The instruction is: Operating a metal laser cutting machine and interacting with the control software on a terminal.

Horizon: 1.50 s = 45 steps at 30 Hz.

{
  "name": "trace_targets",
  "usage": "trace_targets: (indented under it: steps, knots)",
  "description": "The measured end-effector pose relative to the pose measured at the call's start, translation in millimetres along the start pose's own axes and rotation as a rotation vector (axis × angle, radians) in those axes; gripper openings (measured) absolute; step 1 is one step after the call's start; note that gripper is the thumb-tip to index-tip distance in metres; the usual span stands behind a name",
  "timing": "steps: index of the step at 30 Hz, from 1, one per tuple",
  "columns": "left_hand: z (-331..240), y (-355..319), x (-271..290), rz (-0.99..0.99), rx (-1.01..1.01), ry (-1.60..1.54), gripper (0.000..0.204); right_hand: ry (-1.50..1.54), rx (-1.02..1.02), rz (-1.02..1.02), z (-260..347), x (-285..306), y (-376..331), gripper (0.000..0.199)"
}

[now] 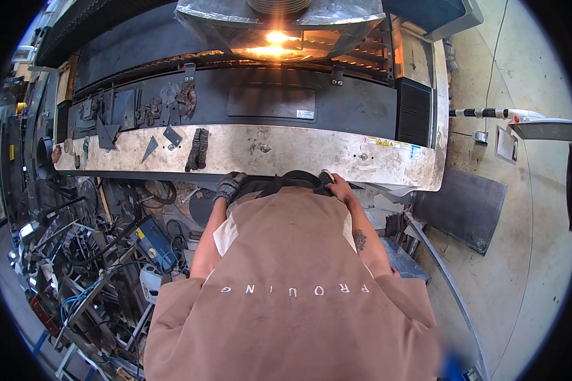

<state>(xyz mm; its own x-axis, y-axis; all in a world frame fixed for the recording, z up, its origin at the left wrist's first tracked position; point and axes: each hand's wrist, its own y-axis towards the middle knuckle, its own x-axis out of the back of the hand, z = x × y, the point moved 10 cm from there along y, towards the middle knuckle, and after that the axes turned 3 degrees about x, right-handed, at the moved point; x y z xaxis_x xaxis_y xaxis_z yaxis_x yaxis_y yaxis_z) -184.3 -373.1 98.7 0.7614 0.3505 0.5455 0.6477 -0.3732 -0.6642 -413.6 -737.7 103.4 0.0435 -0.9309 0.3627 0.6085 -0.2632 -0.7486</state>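
Note:
My left hand (230, 185), in a grey knit glove, is at the front edge of the machine's pale, stained metal ledge (235, 147). Its fingers are curled, and what they hold, if anything, is hidden. Farther right along the same edge is my right hand (336, 185), closed around a small dark object (326, 178) whose kind I cannot make out. Between the hands, a curved black thing (293, 177) shows partly above my brown shirt (292, 254). A dark knit glove (197, 150) lies on the ledge, left of centre, near dark cut metal plates (172, 137).
Bright orange light (275, 44) glows inside the machine below a grey hood (279, 18). At lower left stand a cluttered metal rack (95, 279) and a blue case (156, 244). A dark mat (462, 208) and a long metal bar (448, 279) are at right.

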Motion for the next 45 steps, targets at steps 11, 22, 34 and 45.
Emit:
trace_targets:
  steps: [11, 22, 34, 45]
  knots:
    - [-0.8, -4.5, 6.1, 0.007, 0.122, 0.021, 0.055, -0.006, -0.011, 0.012, 0.1, -0.5, -0.7, 0.056]
    - [3.7, -3.2, -3.0, 0.057, 0.101, 0.015, 0.051, -0.015, -0.012, 0.022, -4.6, -1.1, 2.1, 0.056]
    - [-6.3, -15.0, 6.2, 0.038, 0.173, -0.093, 0.053, 0.005, 0.001, 0.032, 7.6, 1.7, -4.3, 0.058]
    - [0.0, -7.0, 0.5, 0.039, 0.186, -0.052, 0.055, -0.001, -0.011, 0.03, 1.1, 2.1, -0.2, 0.059]
